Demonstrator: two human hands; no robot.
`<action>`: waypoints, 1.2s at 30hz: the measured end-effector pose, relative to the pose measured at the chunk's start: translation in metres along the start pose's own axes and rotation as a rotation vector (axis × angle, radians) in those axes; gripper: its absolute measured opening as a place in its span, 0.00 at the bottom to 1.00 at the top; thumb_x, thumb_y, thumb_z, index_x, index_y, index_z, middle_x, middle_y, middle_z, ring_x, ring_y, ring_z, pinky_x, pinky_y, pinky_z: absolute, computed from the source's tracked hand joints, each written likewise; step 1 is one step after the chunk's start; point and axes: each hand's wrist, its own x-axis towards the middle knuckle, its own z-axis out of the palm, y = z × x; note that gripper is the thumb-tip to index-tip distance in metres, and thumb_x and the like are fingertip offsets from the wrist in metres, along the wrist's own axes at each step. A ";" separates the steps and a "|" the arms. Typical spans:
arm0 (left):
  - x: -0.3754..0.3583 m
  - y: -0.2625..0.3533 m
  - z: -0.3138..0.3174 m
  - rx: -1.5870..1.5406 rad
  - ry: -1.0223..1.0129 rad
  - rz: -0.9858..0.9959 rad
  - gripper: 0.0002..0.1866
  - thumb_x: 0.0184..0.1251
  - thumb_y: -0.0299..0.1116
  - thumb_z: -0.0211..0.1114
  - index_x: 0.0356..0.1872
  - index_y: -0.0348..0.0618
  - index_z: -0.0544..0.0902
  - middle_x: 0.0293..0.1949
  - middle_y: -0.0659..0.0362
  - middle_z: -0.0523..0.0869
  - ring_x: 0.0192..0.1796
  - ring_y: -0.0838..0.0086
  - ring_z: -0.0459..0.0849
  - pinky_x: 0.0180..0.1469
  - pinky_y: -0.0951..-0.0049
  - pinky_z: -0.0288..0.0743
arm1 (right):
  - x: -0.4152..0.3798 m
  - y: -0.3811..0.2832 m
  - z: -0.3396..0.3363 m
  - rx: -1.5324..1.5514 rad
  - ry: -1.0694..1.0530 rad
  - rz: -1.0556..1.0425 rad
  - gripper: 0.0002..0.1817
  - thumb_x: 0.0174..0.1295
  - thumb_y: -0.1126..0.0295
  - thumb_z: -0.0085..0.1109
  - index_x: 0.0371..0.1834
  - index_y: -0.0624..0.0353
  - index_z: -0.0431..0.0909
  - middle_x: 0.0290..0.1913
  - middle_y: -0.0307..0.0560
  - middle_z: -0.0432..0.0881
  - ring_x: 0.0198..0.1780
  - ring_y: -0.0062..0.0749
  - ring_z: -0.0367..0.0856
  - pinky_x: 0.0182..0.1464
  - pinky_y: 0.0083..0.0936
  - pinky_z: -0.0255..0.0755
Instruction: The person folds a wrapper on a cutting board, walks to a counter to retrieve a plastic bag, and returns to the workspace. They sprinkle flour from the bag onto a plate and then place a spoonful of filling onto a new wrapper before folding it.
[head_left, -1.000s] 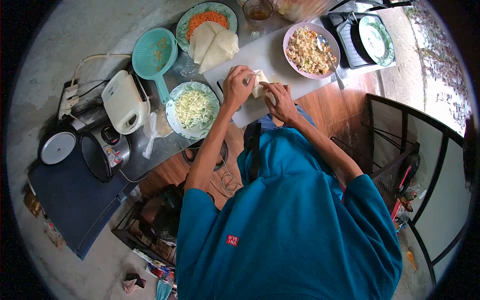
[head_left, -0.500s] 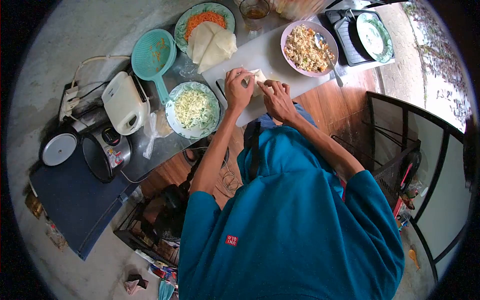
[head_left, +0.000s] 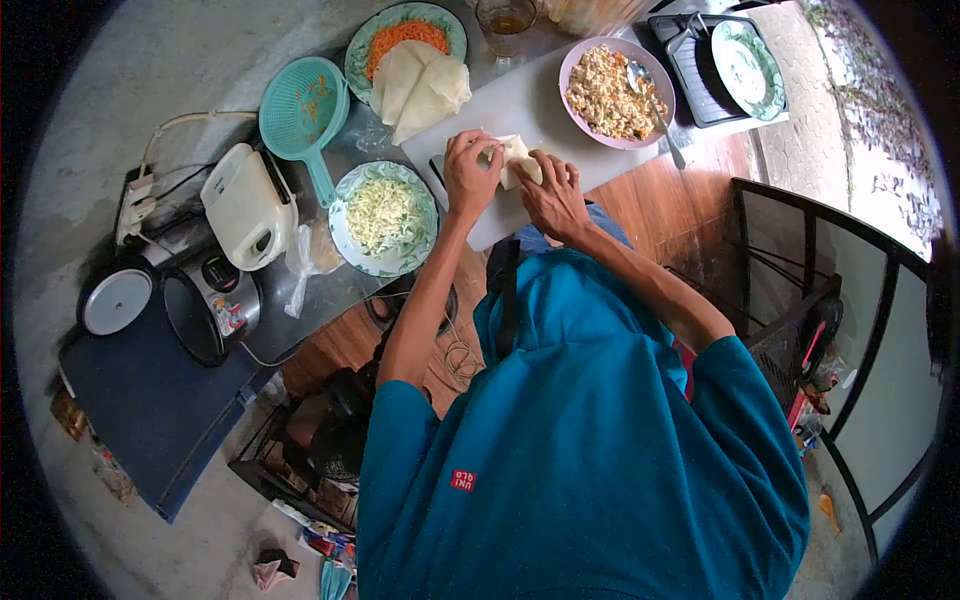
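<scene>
On the white cutting board (head_left: 540,100), a partly folded spring roll wrapper (head_left: 514,150) lies between my two hands. My left hand (head_left: 472,175) is closed on its left edge, thumb and fingertips pinching the sheet. At the other side my right hand (head_left: 556,198) presses and grips the near right part with curled fingers. Any filling inside is hidden by the folds and fingers. Beside my left hand lies a dark knife handle (head_left: 438,170). More thin wrappers (head_left: 430,88) are stacked just beyond, overlapping a plate of shredded carrot (head_left: 408,40).
A pink bowl (head_left: 572,105) of rice-like filling holds a spoon (head_left: 668,135). Shredded cabbage (head_left: 385,218) fills a plate on the left, near a green strainer (head_left: 300,105) and a white sandwich maker (head_left: 245,205). A glass (head_left: 507,25) and a black grill pan (head_left: 690,75) stand behind.
My right fingers have shifted slightly along the wrapper, and more of its folded surface shows between my hands. My left hand stays nearly in place.
</scene>
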 end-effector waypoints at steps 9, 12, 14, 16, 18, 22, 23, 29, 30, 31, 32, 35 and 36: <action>-0.005 0.001 -0.003 0.005 -0.037 0.002 0.07 0.58 0.30 0.69 0.36 0.39 0.86 0.45 0.56 0.82 0.52 0.60 0.78 0.56 0.61 0.72 | 0.015 0.004 -0.007 0.006 0.052 -0.022 0.29 0.61 0.64 0.55 0.68 0.44 0.69 0.65 0.54 0.65 0.63 0.47 0.66 0.61 0.46 0.60; -0.005 0.002 -0.004 -0.002 -0.041 -0.003 0.07 0.58 0.30 0.69 0.36 0.39 0.86 0.45 0.56 0.82 0.53 0.60 0.78 0.56 0.61 0.72 | 0.014 0.009 -0.012 0.022 0.074 -0.011 0.28 0.60 0.66 0.56 0.68 0.46 0.70 0.63 0.53 0.67 0.62 0.47 0.67 0.59 0.45 0.60; -0.004 0.002 -0.004 -0.002 -0.042 -0.007 0.07 0.58 0.30 0.69 0.36 0.39 0.86 0.45 0.55 0.82 0.53 0.60 0.78 0.56 0.62 0.72 | 0.010 0.011 -0.015 0.058 0.098 0.004 0.27 0.59 0.68 0.57 0.66 0.48 0.71 0.62 0.52 0.69 0.61 0.47 0.68 0.59 0.45 0.61; -0.003 0.000 -0.003 -0.009 -0.040 -0.004 0.07 0.58 0.30 0.69 0.36 0.40 0.86 0.46 0.56 0.83 0.53 0.60 0.78 0.57 0.62 0.72 | 0.002 0.009 -0.016 0.077 0.069 -0.010 0.26 0.59 0.68 0.57 0.64 0.49 0.71 0.62 0.52 0.69 0.61 0.47 0.68 0.59 0.44 0.61; -0.002 -0.001 -0.002 -0.010 -0.037 0.019 0.06 0.58 0.30 0.69 0.35 0.40 0.86 0.46 0.56 0.84 0.53 0.60 0.78 0.57 0.62 0.72 | -0.009 0.006 -0.016 0.108 -0.043 -0.021 0.24 0.60 0.69 0.57 0.62 0.50 0.72 0.62 0.51 0.69 0.62 0.45 0.68 0.58 0.44 0.61; -0.001 -0.001 -0.003 -0.007 -0.044 0.048 0.06 0.58 0.29 0.68 0.35 0.41 0.86 0.46 0.57 0.85 0.52 0.60 0.78 0.56 0.63 0.72 | -0.022 0.005 -0.011 0.072 -0.066 -0.114 0.24 0.61 0.68 0.56 0.63 0.52 0.71 0.66 0.45 0.69 0.62 0.39 0.68 0.58 0.43 0.62; 0.000 -0.001 -0.003 -0.007 -0.045 0.049 0.06 0.58 0.29 0.68 0.35 0.41 0.86 0.46 0.57 0.85 0.52 0.60 0.78 0.56 0.63 0.72 | -0.022 0.006 -0.009 0.072 -0.065 -0.113 0.24 0.61 0.68 0.56 0.63 0.52 0.71 0.66 0.45 0.69 0.62 0.39 0.68 0.58 0.43 0.62; 0.000 -0.001 -0.006 0.026 -0.076 0.071 0.05 0.59 0.30 0.68 0.35 0.42 0.86 0.46 0.58 0.85 0.52 0.61 0.78 0.56 0.64 0.72 | -0.019 0.007 -0.006 0.006 -0.096 -0.170 0.26 0.63 0.67 0.56 0.66 0.54 0.69 0.71 0.39 0.69 0.62 0.34 0.68 0.57 0.41 0.61; -0.001 -0.001 -0.006 0.037 -0.087 0.089 0.05 0.58 0.30 0.68 0.35 0.42 0.86 0.46 0.58 0.85 0.52 0.61 0.78 0.56 0.64 0.73 | -0.019 0.008 -0.006 0.002 -0.097 -0.177 0.27 0.62 0.67 0.56 0.67 0.55 0.69 0.71 0.39 0.68 0.62 0.34 0.68 0.57 0.41 0.60; -0.001 -0.001 -0.006 0.049 -0.099 0.106 0.05 0.58 0.29 0.68 0.35 0.42 0.86 0.46 0.59 0.84 0.52 0.62 0.79 0.55 0.64 0.73 | -0.019 0.008 -0.005 -0.001 -0.099 -0.183 0.27 0.62 0.67 0.56 0.67 0.55 0.69 0.71 0.39 0.68 0.62 0.33 0.68 0.56 0.41 0.60; -0.002 -0.002 -0.007 0.049 -0.100 0.106 0.05 0.58 0.29 0.68 0.35 0.42 0.86 0.46 0.59 0.84 0.52 0.62 0.79 0.55 0.64 0.73 | -0.019 0.008 -0.003 0.000 -0.100 -0.182 0.27 0.62 0.67 0.56 0.67 0.55 0.69 0.71 0.39 0.68 0.62 0.33 0.68 0.56 0.41 0.60; -0.006 0.001 -0.008 0.088 -0.155 0.164 0.05 0.57 0.29 0.69 0.34 0.43 0.87 0.46 0.59 0.84 0.51 0.62 0.79 0.55 0.64 0.74 | -0.020 0.009 0.000 0.002 -0.079 -0.176 0.27 0.61 0.67 0.56 0.66 0.55 0.69 0.71 0.39 0.68 0.62 0.34 0.68 0.56 0.41 0.60; -0.008 0.002 -0.008 0.102 -0.164 0.196 0.05 0.56 0.29 0.69 0.34 0.43 0.87 0.46 0.58 0.83 0.51 0.62 0.79 0.54 0.64 0.74 | -0.020 0.009 0.000 -0.002 -0.091 -0.173 0.27 0.61 0.67 0.57 0.67 0.55 0.69 0.72 0.39 0.68 0.62 0.34 0.67 0.56 0.42 0.60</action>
